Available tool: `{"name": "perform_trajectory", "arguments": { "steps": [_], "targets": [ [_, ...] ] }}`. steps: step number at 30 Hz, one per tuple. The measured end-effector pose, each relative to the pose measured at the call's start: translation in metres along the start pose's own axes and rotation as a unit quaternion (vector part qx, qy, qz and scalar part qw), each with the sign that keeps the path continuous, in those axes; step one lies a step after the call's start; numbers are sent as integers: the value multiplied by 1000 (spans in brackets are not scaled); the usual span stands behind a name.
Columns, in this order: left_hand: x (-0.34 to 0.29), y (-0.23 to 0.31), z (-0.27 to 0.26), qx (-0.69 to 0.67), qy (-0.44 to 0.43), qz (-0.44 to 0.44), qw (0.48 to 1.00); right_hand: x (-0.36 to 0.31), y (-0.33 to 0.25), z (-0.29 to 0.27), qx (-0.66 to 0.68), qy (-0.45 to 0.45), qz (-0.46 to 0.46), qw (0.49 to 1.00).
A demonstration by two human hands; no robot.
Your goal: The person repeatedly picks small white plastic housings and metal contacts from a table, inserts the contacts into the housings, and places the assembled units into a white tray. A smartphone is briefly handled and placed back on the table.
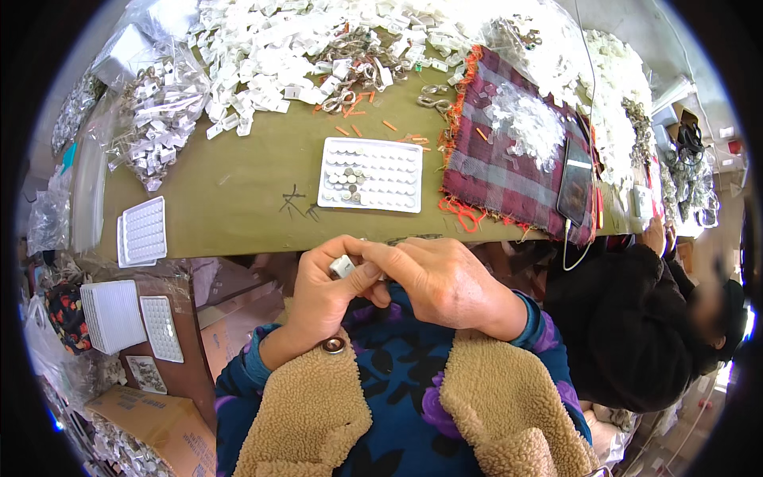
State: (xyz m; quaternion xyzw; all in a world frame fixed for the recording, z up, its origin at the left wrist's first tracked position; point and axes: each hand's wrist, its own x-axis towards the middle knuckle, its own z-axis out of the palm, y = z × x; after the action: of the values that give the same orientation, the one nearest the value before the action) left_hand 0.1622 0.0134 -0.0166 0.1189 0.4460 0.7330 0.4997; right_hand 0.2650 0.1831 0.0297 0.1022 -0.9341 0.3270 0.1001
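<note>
My left hand (pixel 322 290) is closed around a small white plastic piece (pixel 342 266), which shows between its thumb and fingers. My right hand (pixel 449 286) meets it just in front of the table's near edge, its fingers bent and pressed close to the left fingertips. Whatever the right fingers grip is hidden behind the knuckles. Beyond my hands, a white moulded tray (pixel 389 199) lies on the olive tabletop (pixel 246 191), with rows of round hollows and several small round silvery discs in it.
White plastic pieces (pixel 262 63) heap along the far side, with orange strips (pixel 389 125) before them. A plaid cloth (pixel 493 171) at right carries clear bits (pixel 528 127) and a cabled phone (pixel 574 187). Red-handled scissors (pixel 462 216) lie nearby. Stacked trays (pixel 111 316) stand left; another person (pixel 636 318) sits right.
</note>
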Motion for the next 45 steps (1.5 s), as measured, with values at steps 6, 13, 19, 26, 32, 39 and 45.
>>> {"name": "perform_trajectory", "arguments": {
  "steps": [6, 13, 19, 26, 32, 39, 45],
  "targets": [
    [4, 2, 1, -71, 10, -3, 997, -6, 1, 15, 217, 128, 165, 954],
    [7, 6, -9, -78, 7, -14, 997, 4, 7, 22, 235, 107, 171, 951],
    [13, 8, -30, -90, 29, -11, 995, 31, 16, 32, 219, 86, 144, 961],
    [18, 25, -42, -210, -65, 4, 975, 106, 124, -24, 131, 144, 283, 939],
    [21, 24, -57, -213, -112, -5, 971, 145, 178, -12, -64, 180, 236, 953],
    [19, 21, -58, -180, -64, -4, 982, 120, 163, -26, -94, 246, 262, 928],
    [17, 22, -45, -186, -36, 16, 982, 98, 108, -10, 6, 297, 220, 929]
  ]
}}
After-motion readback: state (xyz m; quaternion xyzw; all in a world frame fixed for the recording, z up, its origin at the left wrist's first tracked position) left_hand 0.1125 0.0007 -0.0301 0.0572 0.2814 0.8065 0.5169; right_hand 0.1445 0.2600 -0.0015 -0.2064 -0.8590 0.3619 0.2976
